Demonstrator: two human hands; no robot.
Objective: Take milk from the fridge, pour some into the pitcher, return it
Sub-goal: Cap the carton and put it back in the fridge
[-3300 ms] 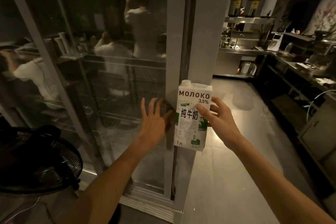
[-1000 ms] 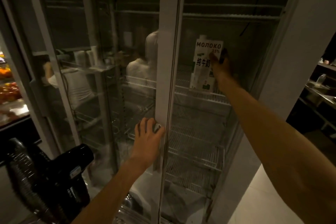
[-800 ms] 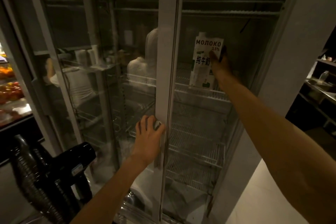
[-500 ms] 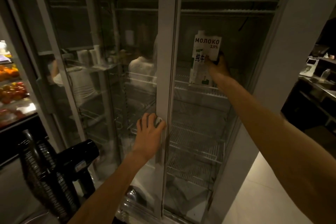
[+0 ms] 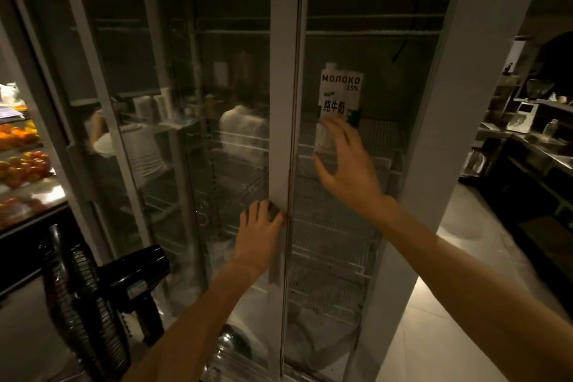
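Note:
The white milk carton (image 5: 341,91), printed "МОЛОКО 3,5%", stands upright on a wire shelf (image 5: 383,133) inside the open right half of the glass fridge. My right hand (image 5: 345,164) hovers just in front of the carton's lower part, fingers spread, holding nothing and covering the carton's base. My left hand (image 5: 260,226) grips the edge of the sliding fridge door (image 5: 283,102) at waist height, fingers curled around its white frame. No pitcher is in view.
A black floor fan (image 5: 80,304) stands low at the left, close to my left arm. Lit shelves of fruit (image 5: 21,161) lie at the far left. A steel counter (image 5: 542,146) with appliances runs along the right. Lower wire shelves (image 5: 335,257) sit bare.
My right hand has let go of the milk carton and drawn back and down from it; the carton now stands alone on the shelf. My left hand stays on the door edge.

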